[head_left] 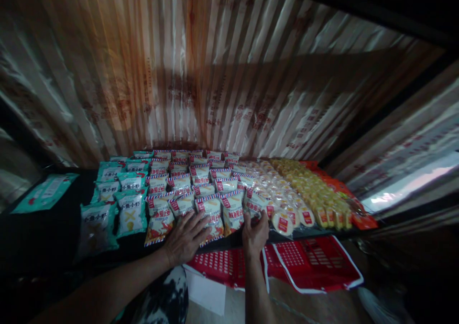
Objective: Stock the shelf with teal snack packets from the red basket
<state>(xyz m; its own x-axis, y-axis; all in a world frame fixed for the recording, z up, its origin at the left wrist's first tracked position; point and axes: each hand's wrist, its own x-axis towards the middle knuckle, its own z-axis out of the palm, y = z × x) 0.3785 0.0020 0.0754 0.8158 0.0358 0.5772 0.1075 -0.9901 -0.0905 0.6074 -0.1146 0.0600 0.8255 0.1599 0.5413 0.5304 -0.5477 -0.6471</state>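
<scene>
Rows of white and red snack bags [232, 211] stand on a black shelf [60, 223]. My left hand [186, 238] rests with spread fingers against the front bags, left of the middle. At the right end of that front row, my right hand [255, 233] has its thumb and fingers apart at the lower part of a tilted bag [256, 202]. Teal snack bags [131, 213] stand in rows to the left. Round clear-wrapped biscuits [282, 222] lie just right of my right hand.
Yellow packets [322, 214] and orange packages [364, 220] fill the shelf's right side. A flat teal bag [48, 191] lies far left. Red baskets [319, 262] sit below the front edge. Behind rises a corrugated, plastic-covered wall [215, 75].
</scene>
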